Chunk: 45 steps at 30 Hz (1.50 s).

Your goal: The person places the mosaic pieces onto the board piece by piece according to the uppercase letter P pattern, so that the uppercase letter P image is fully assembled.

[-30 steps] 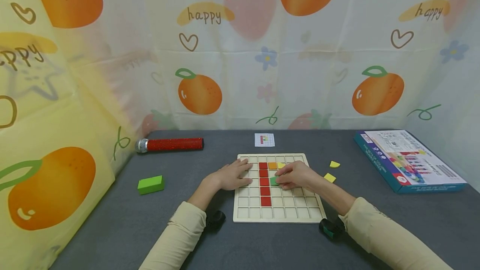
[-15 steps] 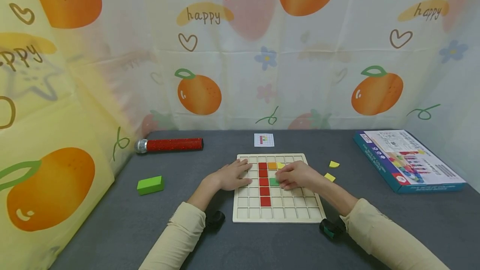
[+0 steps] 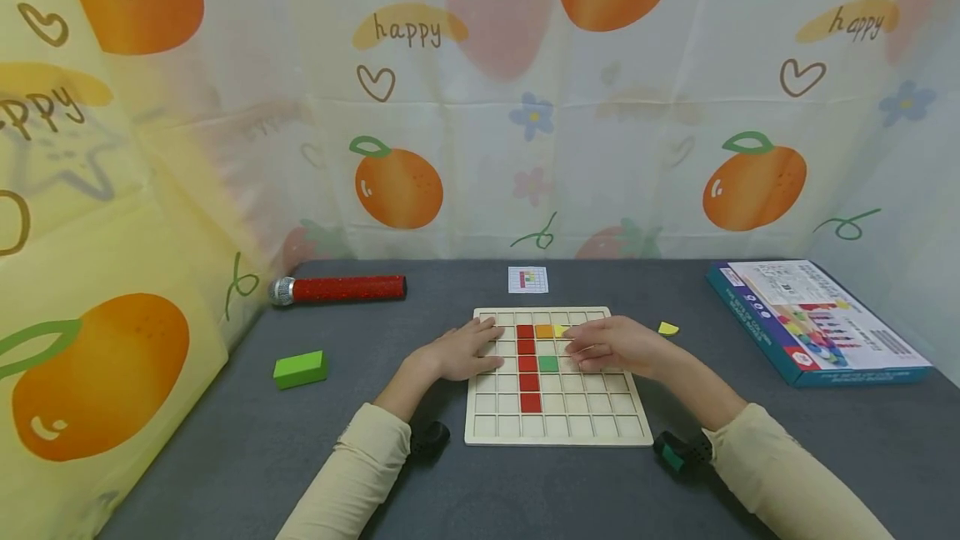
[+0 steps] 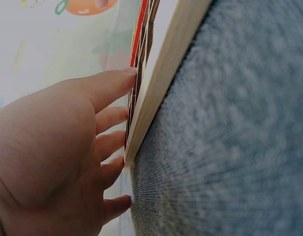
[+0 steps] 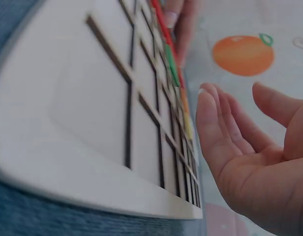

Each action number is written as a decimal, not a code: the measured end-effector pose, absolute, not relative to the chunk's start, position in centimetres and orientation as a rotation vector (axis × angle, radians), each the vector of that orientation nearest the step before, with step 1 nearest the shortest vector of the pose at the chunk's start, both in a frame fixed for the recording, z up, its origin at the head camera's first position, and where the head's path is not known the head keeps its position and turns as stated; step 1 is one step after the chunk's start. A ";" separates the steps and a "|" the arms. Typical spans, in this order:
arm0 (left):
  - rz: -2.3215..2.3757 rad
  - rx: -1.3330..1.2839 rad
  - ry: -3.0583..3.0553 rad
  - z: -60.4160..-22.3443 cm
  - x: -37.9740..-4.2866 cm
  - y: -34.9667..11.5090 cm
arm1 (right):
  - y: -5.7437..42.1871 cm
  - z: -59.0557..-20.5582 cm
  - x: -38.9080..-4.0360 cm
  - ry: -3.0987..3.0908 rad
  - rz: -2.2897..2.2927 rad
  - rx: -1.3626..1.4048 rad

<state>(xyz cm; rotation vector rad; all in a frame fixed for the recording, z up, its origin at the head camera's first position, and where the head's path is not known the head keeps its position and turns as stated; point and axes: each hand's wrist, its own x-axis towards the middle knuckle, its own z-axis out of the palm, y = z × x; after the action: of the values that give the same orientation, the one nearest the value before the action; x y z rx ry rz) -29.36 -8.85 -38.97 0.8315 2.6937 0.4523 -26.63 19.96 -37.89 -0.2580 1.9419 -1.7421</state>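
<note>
A pale wooden grid board point(image 3: 592, 426) lies on the dark table. A column of red squares point(image 3: 531, 382) fills part of it, with an orange piece point(image 3: 543, 332) and a yellow piece point(image 3: 558, 331) beside the top red one. One green square point(image 3: 548, 364) sits right of the column. My left hand point(image 3: 462, 352) rests on the board's left side, fingers spread and fingertips at its edge in the left wrist view. My right hand point(image 3: 624, 346) hovers over the board's right side; its thumb and fingers stand apart with nothing between them in the right wrist view.
A yellow piece point(image 3: 668, 328) lies right of the board. Behind the board is a small pattern card point(image 3: 528, 280). A boxed game point(image 3: 817, 323) lies at the right, a red microphone point(image 3: 345, 288) at the back left and a green block point(image 3: 301, 370) at the left.
My right hand has let go of the green square, which stays in its cell, and moved right with its fingers opened. It now covers the nearer loose yellow piece's spot. My left hand has stayed put.
</note>
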 end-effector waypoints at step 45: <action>0.434 0.854 2.685 -39.1 -29.6 -9.0 | 28.4 -37.4 -28.2 1.611 -2.418 -0.162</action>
<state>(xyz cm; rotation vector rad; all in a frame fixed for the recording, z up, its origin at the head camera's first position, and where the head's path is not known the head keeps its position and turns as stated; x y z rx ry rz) -29.56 -9.03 -39.13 0.8537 2.6853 0.4339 -28.16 28.37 -37.44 -0.1621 1.6112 -2.4180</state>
